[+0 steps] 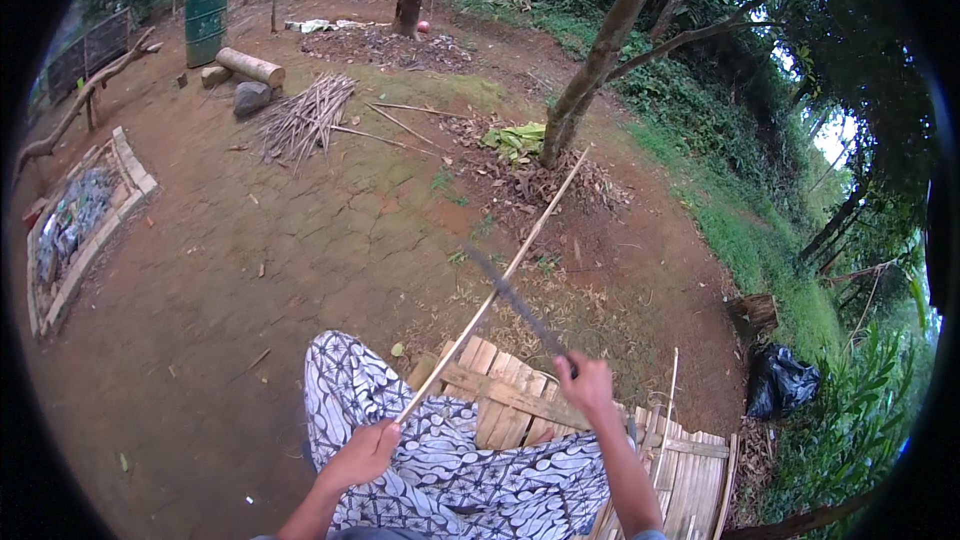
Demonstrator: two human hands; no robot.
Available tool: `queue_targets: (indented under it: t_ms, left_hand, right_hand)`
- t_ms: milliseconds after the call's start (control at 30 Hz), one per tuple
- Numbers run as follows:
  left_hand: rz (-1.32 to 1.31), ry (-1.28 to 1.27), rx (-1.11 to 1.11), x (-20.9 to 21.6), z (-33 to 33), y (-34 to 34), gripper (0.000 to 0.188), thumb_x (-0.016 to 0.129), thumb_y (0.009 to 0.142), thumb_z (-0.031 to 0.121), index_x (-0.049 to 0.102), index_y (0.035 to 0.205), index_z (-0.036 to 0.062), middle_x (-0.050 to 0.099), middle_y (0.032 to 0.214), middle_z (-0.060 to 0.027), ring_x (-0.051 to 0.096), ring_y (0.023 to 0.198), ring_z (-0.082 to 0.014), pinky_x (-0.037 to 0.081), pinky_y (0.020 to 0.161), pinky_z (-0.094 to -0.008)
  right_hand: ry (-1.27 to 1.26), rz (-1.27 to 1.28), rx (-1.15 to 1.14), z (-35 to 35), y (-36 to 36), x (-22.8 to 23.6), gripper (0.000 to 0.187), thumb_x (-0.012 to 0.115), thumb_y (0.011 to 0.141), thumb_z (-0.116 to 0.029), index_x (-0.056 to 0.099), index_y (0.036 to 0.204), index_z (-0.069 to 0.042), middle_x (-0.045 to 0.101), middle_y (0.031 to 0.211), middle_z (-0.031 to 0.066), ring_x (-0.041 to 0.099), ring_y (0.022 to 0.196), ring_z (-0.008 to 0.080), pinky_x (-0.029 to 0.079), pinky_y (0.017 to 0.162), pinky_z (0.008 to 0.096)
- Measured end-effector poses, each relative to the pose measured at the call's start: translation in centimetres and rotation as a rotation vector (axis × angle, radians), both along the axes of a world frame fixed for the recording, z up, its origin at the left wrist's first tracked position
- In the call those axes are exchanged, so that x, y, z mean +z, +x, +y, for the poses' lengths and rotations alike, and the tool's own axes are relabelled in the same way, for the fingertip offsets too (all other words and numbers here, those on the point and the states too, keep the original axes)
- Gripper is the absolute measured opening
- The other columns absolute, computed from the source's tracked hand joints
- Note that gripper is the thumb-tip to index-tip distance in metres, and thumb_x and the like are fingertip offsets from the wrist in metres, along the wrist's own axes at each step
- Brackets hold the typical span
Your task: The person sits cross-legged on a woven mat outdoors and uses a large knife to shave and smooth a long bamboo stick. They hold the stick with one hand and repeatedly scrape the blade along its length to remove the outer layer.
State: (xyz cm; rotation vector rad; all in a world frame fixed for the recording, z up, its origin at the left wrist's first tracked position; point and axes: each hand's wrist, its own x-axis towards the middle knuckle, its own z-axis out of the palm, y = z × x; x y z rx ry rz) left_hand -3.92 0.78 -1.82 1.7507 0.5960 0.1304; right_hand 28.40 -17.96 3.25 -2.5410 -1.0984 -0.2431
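Observation:
My left hand (366, 454) is closed around the near end of a long, thin bamboo strip (552, 207), which slants up and away to the right. In my right hand (590, 389) is the dark handle of a machete (532, 318). Its long, narrow blade points away and to the left, crossing the strip around mid-length; whether the two touch I cannot tell, and the blade looks slightly blurred. A black-and-white patterned cloth (455, 480) covers my lap beneath both hands. Under and beside me is a slatted bamboo bench (515, 390).
Another thin strip (667, 410) leans at the bench's right side. Ahead stand a tree (590, 80) with leaf litter and a stick pile (310, 115). Farther left are a log (250, 67) and green drum (205, 30). A black plastic bag (780, 382) lies right, near a stump (752, 315).

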Motion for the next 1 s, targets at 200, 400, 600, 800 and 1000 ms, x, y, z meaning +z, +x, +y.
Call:
queue_targets:
  t_ms: [200,400,600,800,1000]
  left_hand:
    - [0.036,0.012,-0.082,-0.7,-0.2,0.3,0.039,0.035,0.098,0.031,0.052,0.089,-0.0027,0.054,0.065,-0.0204,0.053,0.062,-0.0345,0.043,0.063,-0.0422]
    - [0.061,0.133,-0.184,1.7,-0.7,-0.6,0.044,0.033,0.098,0.035,0.052,0.093,-0.0043,0.053,0.06,-0.021,0.054,0.057,-0.0382,0.043,0.058,-0.045]
    - [0.002,0.086,-0.06,3.4,1.4,-2.6,0.043,0.032,0.099,0.033,0.053,0.084,-0.0012,0.049,0.057,-0.0079,0.05,0.054,-0.0184,0.043,0.055,-0.0343]
    - [-0.146,-0.206,-0.083,5.7,1.4,1.1,0.036,0.039,0.099,0.03,0.05,0.079,0.0022,0.045,0.061,0.0013,0.041,0.056,-0.0087,0.036,0.051,-0.0274]
    - [-0.17,-0.077,0.009,4.2,0.8,3.2,0.029,0.05,0.095,0.025,0.053,0.08,-0.0001,0.045,0.06,0.0031,0.038,0.056,-0.0051,0.033,0.048,-0.0249]
  right_hand:
    - [-0.153,-0.016,0.443,-0.4,-6.9,-1.7,0.041,0.06,0.08,-0.05,0.062,0.07,-0.011,0.059,0.056,0.0092,0.06,0.048,0.0265,0.046,0.046,0.038]
    - [-0.102,-0.136,0.597,-0.1,-3.5,-0.8,0.037,0.063,0.077,-0.046,0.059,0.066,-0.011,0.057,0.055,0.0064,0.055,0.046,0.0275,0.045,0.045,0.0388]
    - [0.058,0.087,-0.324,-3.4,7.9,2.4,0.047,0.05,0.088,-0.046,0.067,0.082,-0.003,0.061,0.064,0.021,0.063,0.065,0.0373,0.051,0.062,0.0447]
    - [-0.109,0.12,-0.338,-5.4,4.4,0.2,0.055,0.047,0.087,-0.056,0.069,0.088,-0.005,0.063,0.071,0.0245,0.063,0.074,0.0425,0.05,0.069,0.0488]
    - [0.139,0.286,-0.422,-6.6,0.3,-3.5,0.051,0.048,0.089,-0.048,0.067,0.082,-0.001,0.059,0.061,0.0199,0.059,0.061,0.0365,0.047,0.062,0.0433]
